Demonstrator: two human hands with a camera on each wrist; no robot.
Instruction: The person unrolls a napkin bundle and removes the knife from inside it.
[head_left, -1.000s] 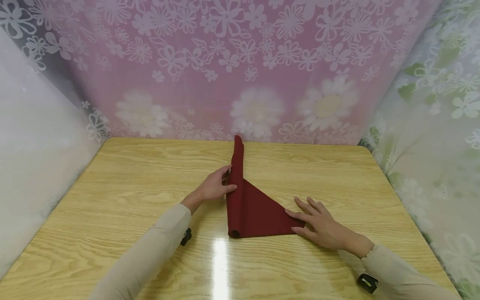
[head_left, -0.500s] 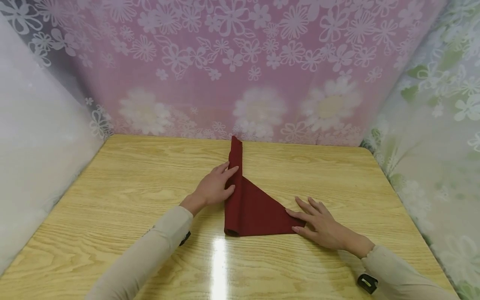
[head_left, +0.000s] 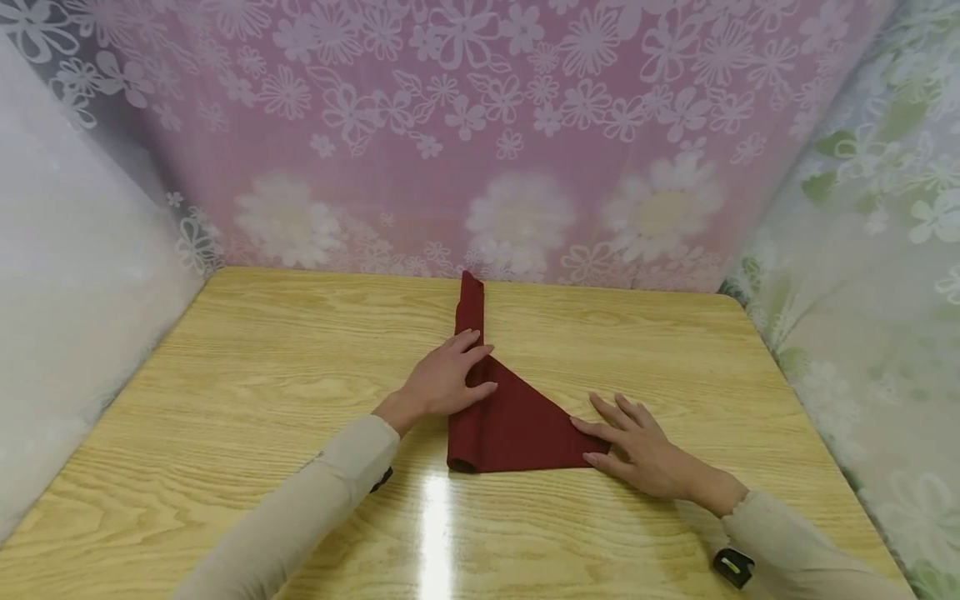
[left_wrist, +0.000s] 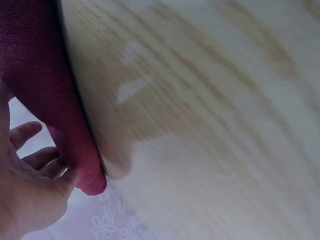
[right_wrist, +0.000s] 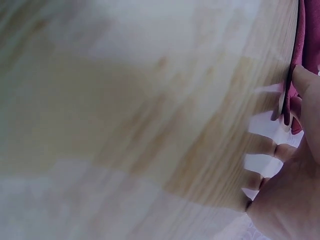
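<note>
A dark red cloth (head_left: pixel 521 425) lies on the wooden table, its left side rolled into a tube that runs from near to far. From the roll, a flat triangular part tapers to a corner on the right. My left hand (head_left: pixel 442 379) rests across the middle of the roll, thumb and fingers reaching over to its right side. In the left wrist view the hand (left_wrist: pixel 35 195) is beside the cloth (left_wrist: pixel 50 75). My right hand (head_left: pixel 645 450) presses the right corner with spread fingers. The right wrist view has that hand (right_wrist: pixel 295 190) at the cloth's edge (right_wrist: pixel 311 40).
The table (head_left: pixel 300 333) has a pale wood grain and a bright glare streak in front. A pink flowered curtain (head_left: pixel 405 183) hangs along the back edge, close to the roll's far end. Pale hangings (head_left: pixel 862 333) flank both sides.
My left hand has moved from gripping the roll's left side to lying over its top, farther right. The roll has shifted slightly left. The right hand stays at the corner.
</note>
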